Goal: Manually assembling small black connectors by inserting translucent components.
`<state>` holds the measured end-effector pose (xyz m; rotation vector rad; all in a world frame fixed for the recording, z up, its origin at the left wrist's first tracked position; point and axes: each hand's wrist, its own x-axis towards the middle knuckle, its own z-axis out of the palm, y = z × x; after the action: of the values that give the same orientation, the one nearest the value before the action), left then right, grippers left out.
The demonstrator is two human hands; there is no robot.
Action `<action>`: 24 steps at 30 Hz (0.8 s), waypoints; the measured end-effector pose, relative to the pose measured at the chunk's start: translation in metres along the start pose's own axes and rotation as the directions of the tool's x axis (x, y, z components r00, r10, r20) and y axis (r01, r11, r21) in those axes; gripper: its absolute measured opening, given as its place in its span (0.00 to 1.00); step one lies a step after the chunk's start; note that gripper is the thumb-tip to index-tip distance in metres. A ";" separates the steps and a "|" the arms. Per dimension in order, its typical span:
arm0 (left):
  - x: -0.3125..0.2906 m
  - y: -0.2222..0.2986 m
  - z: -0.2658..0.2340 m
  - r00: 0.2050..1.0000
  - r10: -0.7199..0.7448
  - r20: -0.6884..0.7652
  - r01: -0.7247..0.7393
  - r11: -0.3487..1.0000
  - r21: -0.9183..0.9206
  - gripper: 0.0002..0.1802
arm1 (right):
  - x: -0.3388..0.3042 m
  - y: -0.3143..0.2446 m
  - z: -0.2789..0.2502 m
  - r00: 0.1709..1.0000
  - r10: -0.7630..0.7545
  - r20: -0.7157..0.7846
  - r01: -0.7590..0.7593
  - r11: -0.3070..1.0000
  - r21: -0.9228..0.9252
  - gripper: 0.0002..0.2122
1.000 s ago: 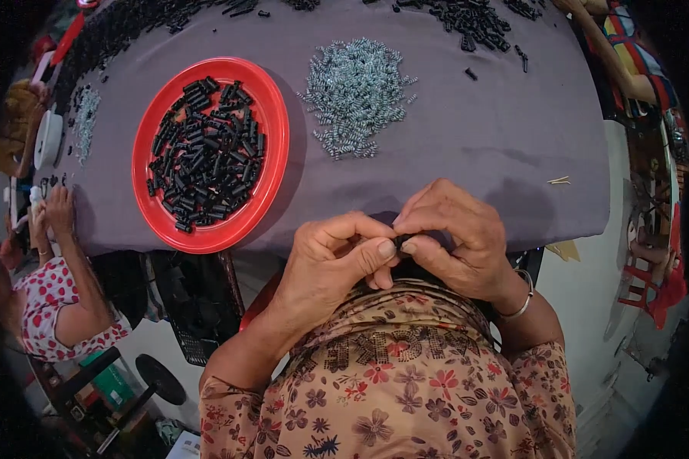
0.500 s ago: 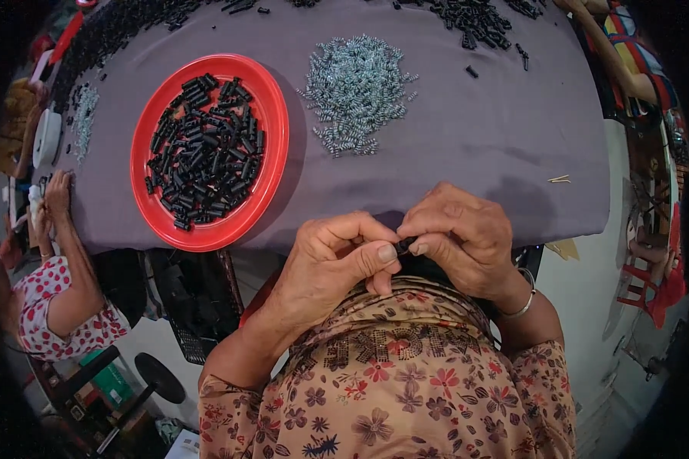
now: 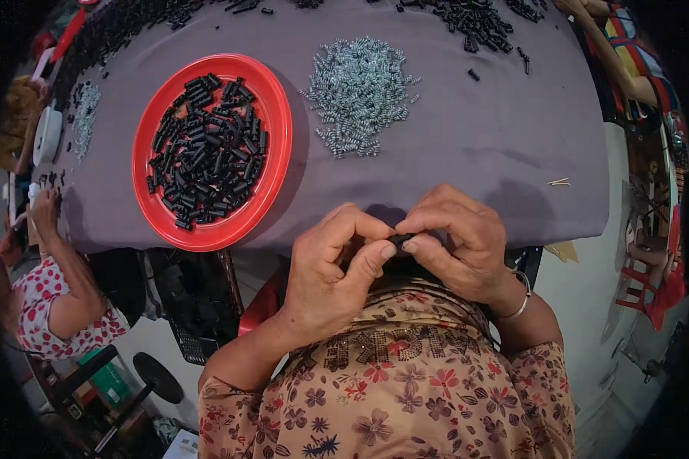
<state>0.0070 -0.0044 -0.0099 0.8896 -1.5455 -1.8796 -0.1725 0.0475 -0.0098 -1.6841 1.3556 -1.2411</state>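
A small black plastic piece point(image 3: 399, 240) is pinched between the fingertips of both hands, just past the front edge of the table. My left hand point(image 3: 331, 268) grips it with thumb and forefinger. From the other side my right hand point(image 3: 467, 249) holds it the same way, a bangle on that wrist. Fingers cover most of the piece. Ahead and left, a red round tray point(image 3: 281, 161) bears many short black plastic tubes point(image 3: 207, 153). Beyond my hands lies a heap of small silvery metal springs point(image 3: 360, 96).
Grey cloth covers the table point(image 3: 467, 138). Black parts point(image 3: 471, 23) are piled along its far side. Two thin brass-coloured pins point(image 3: 559, 182) lie at the right. At the left a co-worker's arm point(image 3: 73, 271) reaches to the table; another person's arm point(image 3: 620, 61) is at the far right.
My left hand has turned slightly, its forefinger arching higher and its lower fingers drawing back from the piece. My right hand barely moves. The left co-worker's hand has shifted toward the left.
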 end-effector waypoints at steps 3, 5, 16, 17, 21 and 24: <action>0.001 0.003 0.000 0.997 -0.070 -0.024 0.070 0.997 -0.024 0.05 | 0.000 -0.001 0.001 1.000 -0.027 -0.002 0.027 0.998 -0.050 0.07; 0.001 0.004 0.000 0.996 -0.089 -0.015 0.088 0.995 -0.040 0.05 | 0.001 -0.003 0.001 0.996 0.083 -0.021 -0.082 0.996 0.034 0.08; 0.006 -0.006 -0.008 0.964 -0.230 0.136 0.263 0.907 -0.329 0.05 | 0.000 -0.003 0.005 0.979 -0.204 -0.024 0.198 0.969 -0.148 0.07; 0.007 -0.008 -0.010 0.940 -0.259 0.221 0.334 0.829 -0.448 0.06 | 0.000 -0.003 0.004 0.980 -0.198 -0.017 0.194 0.971 -0.138 0.07; 0.000 -0.005 0.001 0.998 -0.055 0.027 0.058 0.993 -0.107 0.08 | -0.001 0.000 0.004 0.983 -0.184 -0.012 0.182 0.976 -0.117 0.06; 0.000 -0.006 0.002 0.999 0.038 0.029 -0.038 0.999 0.004 0.10 | 0.000 0.002 0.002 0.977 -0.212 -0.021 0.208 0.970 -0.124 0.06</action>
<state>0.0057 -0.0020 -0.0150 0.8327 -1.5729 -1.8707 -0.1709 0.0467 -0.0120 -1.9411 1.3227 -1.3326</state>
